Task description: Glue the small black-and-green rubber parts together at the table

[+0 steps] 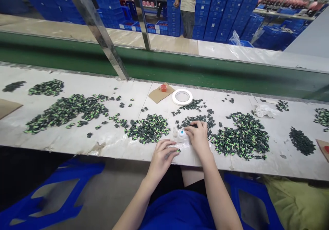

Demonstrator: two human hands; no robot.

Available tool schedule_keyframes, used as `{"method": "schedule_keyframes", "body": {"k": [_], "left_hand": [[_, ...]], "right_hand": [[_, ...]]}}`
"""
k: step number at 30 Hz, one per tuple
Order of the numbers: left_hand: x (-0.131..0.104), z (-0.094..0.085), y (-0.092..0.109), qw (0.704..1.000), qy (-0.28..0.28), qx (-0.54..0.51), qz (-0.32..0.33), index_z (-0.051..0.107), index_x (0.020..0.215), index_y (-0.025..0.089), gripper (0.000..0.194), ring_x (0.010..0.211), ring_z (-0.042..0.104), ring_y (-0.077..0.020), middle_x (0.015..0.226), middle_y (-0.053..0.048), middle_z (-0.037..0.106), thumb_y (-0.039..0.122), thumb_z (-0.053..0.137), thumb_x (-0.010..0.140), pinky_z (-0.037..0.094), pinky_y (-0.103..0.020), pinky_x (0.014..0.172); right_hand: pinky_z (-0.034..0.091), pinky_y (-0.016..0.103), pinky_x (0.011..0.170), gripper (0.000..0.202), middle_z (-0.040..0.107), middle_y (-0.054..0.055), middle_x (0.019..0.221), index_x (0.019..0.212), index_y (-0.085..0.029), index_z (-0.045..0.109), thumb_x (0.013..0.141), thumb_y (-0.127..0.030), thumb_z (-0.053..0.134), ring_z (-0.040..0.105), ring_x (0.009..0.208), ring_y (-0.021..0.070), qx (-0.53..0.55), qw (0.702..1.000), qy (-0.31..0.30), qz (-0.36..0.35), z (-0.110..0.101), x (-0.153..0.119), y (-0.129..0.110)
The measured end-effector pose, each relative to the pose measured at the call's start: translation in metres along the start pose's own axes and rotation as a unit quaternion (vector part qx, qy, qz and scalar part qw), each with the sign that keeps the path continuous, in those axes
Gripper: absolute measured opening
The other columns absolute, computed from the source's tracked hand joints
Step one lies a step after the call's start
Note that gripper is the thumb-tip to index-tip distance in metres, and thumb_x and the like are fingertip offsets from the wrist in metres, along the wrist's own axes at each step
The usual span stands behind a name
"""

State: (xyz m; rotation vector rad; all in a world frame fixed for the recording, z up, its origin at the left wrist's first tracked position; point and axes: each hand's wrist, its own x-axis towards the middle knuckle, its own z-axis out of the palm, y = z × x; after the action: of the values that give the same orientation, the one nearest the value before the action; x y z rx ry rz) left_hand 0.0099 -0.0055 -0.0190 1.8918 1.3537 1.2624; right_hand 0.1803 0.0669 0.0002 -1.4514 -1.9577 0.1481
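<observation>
A small dark-and-green piece (179,150) is located at the near side of the worktable (113,144), just above the surface, pinched at the fingertips of the left hand (162,151). The right hand (199,134) is curled, its fingertips at the right side of a white container with a blue tip (181,135); whether it grips the container or a small part cannot be told. The container stands between the two hands. Beyond the right hand lie loose plain dark parts (199,119). One heap of dark-and-green pieces (147,129) lies to the left of the container, and a larger heap (240,135) lies right of the right hand. Behind the plain parts, a roll of white tape (182,103) lies flat, near a piece of cardboard (156,96) bearing a small red cup (163,87). Farther left, a long heap (68,110) of similar pieces spreads over the table. Past the table run a green strip (180,70), then stacked blue crates (216,10) with a standing person (189,0) in front.
</observation>
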Motion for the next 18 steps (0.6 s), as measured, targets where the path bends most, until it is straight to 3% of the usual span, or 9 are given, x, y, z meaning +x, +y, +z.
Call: {"method": "schedule_keyframes", "body": {"k": [4, 10, 15, 18], "left_hand": [[-0.001, -0.002, 0.005, 0.997, 0.016, -0.054, -0.059, 0.073, 0.085, 0.023, 0.010, 0.097, 0.064, -0.0226, 0.089, -0.006, 0.073, 0.025, 0.064, 0.084, 0.056, -0.038, 0.084], [-0.003, -0.004, 0.016, 0.976, 0.058, -0.138, -0.161, 0.072, 0.083, 0.019, 0.013, 0.075, 0.071, -0.0177, 0.082, -0.004, 0.075, 0.031, 0.067, 0.080, 0.059, -0.028, 0.072], [0.001, -0.004, 0.028, 0.979, 0.045, -0.139, -0.145, 0.076, 0.085, 0.020, 0.012, 0.079, 0.071, -0.0193, 0.084, -0.005, 0.076, 0.029, 0.069, 0.080, 0.059, -0.029, 0.075], [0.002, -0.001, 0.033, 0.984, 0.028, -0.132, -0.120, 0.076, 0.087, 0.020, 0.012, 0.081, 0.071, -0.0196, 0.085, -0.006, 0.076, 0.026, 0.067, 0.082, 0.058, -0.030, 0.075]], "right_hand": [[0.049, 0.045, 0.077, 0.022, 0.062, 0.010, 0.083, 0.075, -0.022, 0.068, 0.090, -0.017, 0.053, 0.050, 0.088, 0.0275, 0.003, 1.000, -0.001, 0.019, 0.005, 0.005, -0.006], [0.052, 0.033, 0.066, 0.018, 0.068, 0.005, 0.080, 0.085, -0.019, 0.062, 0.093, -0.027, 0.048, 0.062, 0.073, 0.0197, 0.131, 0.983, 0.056, 0.112, -0.027, -0.020, -0.011], [0.058, 0.031, 0.068, 0.016, 0.074, 0.004, 0.080, 0.081, -0.020, 0.069, 0.086, -0.032, 0.061, 0.070, 0.072, 0.0189, 0.263, 0.949, 0.045, 0.168, -0.045, -0.052, -0.023], [0.061, 0.032, 0.070, 0.016, 0.076, 0.006, 0.088, 0.091, -0.020, 0.069, 0.088, -0.032, 0.058, 0.073, 0.076, 0.0199, 0.323, 0.928, 0.029, 0.185, -0.044, -0.065, -0.034]]}}
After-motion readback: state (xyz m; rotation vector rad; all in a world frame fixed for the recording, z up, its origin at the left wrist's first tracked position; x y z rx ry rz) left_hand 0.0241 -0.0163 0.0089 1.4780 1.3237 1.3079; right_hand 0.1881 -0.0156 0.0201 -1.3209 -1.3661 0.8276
